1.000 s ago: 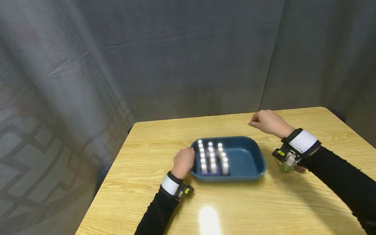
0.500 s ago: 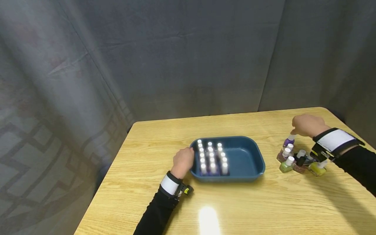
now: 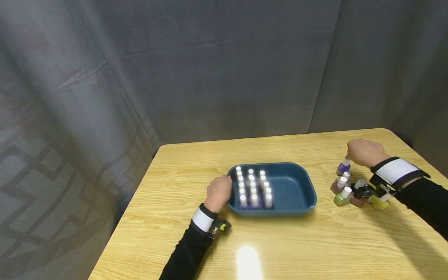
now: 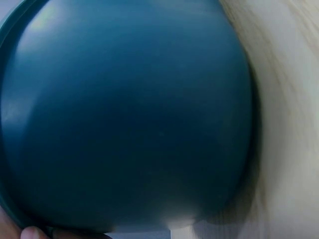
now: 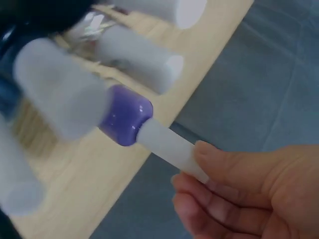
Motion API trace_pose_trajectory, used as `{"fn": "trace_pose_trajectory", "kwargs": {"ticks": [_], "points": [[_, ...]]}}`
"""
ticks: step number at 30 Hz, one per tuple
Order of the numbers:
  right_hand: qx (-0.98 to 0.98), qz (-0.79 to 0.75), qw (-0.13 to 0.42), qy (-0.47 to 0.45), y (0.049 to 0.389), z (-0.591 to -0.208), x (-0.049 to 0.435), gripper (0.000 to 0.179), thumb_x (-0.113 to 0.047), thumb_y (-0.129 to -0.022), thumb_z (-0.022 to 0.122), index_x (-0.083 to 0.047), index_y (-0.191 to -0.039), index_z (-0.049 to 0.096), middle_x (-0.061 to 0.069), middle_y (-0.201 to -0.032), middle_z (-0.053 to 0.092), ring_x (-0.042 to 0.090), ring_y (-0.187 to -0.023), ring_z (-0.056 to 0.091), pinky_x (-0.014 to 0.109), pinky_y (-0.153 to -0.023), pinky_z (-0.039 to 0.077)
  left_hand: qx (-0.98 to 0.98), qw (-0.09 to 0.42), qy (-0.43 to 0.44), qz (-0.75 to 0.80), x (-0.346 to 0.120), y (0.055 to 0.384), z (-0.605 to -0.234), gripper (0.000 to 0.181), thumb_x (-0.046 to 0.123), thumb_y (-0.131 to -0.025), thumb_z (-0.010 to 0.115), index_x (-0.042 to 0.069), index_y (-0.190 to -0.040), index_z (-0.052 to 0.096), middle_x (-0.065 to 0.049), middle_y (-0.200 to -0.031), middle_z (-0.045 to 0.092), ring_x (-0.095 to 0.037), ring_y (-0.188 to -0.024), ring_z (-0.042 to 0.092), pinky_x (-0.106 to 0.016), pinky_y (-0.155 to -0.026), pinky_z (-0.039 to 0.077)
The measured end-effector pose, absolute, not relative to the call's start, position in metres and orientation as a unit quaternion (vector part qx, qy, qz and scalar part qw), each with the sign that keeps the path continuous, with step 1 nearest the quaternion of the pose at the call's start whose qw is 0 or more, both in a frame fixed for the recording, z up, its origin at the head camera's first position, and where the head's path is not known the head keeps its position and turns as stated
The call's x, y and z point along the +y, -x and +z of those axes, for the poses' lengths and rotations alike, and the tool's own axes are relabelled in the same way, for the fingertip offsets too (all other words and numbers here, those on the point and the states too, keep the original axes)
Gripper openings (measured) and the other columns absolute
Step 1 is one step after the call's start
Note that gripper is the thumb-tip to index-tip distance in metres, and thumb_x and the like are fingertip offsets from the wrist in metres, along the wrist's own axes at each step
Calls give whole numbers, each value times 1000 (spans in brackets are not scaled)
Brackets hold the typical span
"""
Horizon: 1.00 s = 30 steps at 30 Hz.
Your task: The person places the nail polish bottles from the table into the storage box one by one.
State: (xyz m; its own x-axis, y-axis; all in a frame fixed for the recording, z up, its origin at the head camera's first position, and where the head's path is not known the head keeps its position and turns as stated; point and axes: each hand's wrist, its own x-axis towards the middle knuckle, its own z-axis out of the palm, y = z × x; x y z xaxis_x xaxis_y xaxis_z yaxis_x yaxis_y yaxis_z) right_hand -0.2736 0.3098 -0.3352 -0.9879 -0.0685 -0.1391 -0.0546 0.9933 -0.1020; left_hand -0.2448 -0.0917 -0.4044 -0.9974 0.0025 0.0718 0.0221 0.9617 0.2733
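My left hand (image 3: 219, 191) grips the left rim of a dark blue tray (image 3: 291, 192); in the left wrist view the tray's outer wall (image 4: 134, 109) fills most of the picture, with a fingertip (image 4: 34, 233) at its rim. Rows of white-capped bottles (image 3: 253, 197) stand in the tray's left part, their caps glaring. On the right, my right hand (image 3: 365, 151) pinches the white cap (image 5: 167, 149) of a purple nail polish bottle (image 5: 127, 114) between thumb and fingers. That bottle stands at the back of a group of nail polish bottles.
Beside the tray, the group includes a green bottle (image 3: 341, 199), a yellow bottle (image 3: 378, 203) and a brownish one (image 3: 357, 200), partly under the right wrist. The wooden table (image 3: 189, 167) ends at a grey curtain (image 3: 227, 77).
My right hand has moved right, from above the tray's back right corner to the bottle group, and now pinches the purple bottle's cap. The left hand and tray stay put.
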Motion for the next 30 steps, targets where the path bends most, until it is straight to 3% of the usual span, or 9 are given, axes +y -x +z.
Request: {"fn": "trace_pose_trajectory", "kwargs": {"ticks": [7,11,20,26,30], "points": [[992,-77,-54,87,269,-315,283,20,-11,-88,57,8,-88,63,10,-68,57,19,-57,45,29,-47,32,-990,38,9,-136,-92,244,-404,44,29,-98,36,1,-80,65,-16,-76,66,-28,-67,64,-36,-48,47],[984,-104,-97,110,265,-297,260,23,-14,-89,58,9,-93,62,16,-73,61,20,-57,48,30,-48,35,-990,37,9,-138,-92,244,-404,44,29,-98,36,1,-80,65,-16,-76,66,-28,-66,63,-36,-48,47],[974,-111,-99,172,248,-288,211,20,-18,-87,61,1,-91,68,11,-78,67,16,-60,53,28,-48,38,-989,32,9,-143,-91,245,-404,44,30,-98,36,2,-80,64,-15,-74,64,-25,-62,61,-34,-47,45],[975,-97,-47,193,247,-308,189,16,-20,-84,65,-5,-82,68,2,-69,64,12,-57,51,27,-45,37,-989,33,10,-142,-92,245,-406,44,29,-98,36,1,-80,64,-15,-74,65,-26,-62,61,-34,-46,45],[974,-80,-44,208,251,-321,178,15,-19,-80,69,-9,-70,66,-2,-60,58,11,-53,48,27,-43,35,-990,31,8,-140,-91,245,-406,44,30,-98,36,2,-80,64,-16,-75,65,-26,-63,61,-34,-47,45]]}}
